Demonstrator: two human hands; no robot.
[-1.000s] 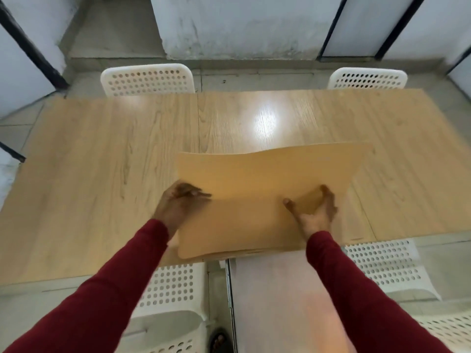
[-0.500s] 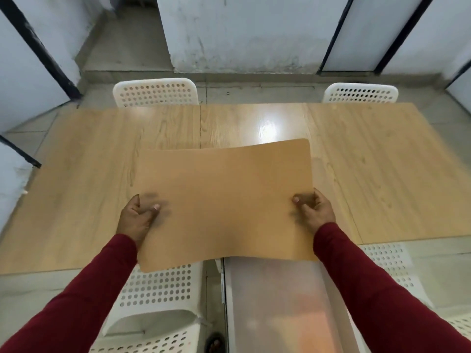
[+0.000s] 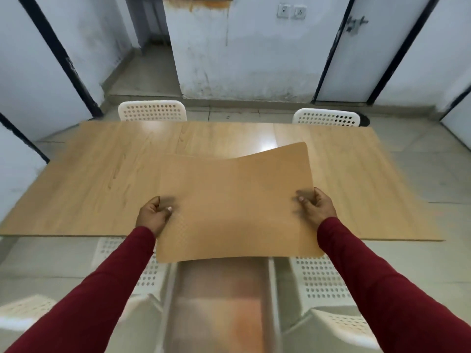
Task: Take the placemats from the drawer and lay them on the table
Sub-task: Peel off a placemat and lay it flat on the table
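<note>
A tan placemat [image 3: 237, 207] is held by its two short edges over the near edge of the desk [image 3: 102, 179]. The left hand [image 3: 153, 215] is closed on the left edge, thumb on top and the other fingers [image 3: 154, 200] curled at the mat's edge; the right hand [image 3: 316, 207] is closed on the right edge in the same way. The mat is not yet laid: its near strip overhangs the desk edge, and its far right corner is curled upward. A thin pale outline beyond the far edge may be a second mat, but this cannot be told.

Several faults can be foreseen. If the mat is let go where it hangs, its overhanging strip is likely to pull it off the desk toward the white chairs [image 3: 321, 278] below. If one side is released before the other, a skewed lie is probable, since the sheet looks thin and limp. The raised corner may stay lifted unless it is pressed flat.

Much open room is offered. The desk top is bare on the left, on the right and beyond the mat, up to the far edge where two more chairs [image 3: 153, 110] are tucked. A push forward is judged enough to bring the mat wholly onto the surface.
</note>
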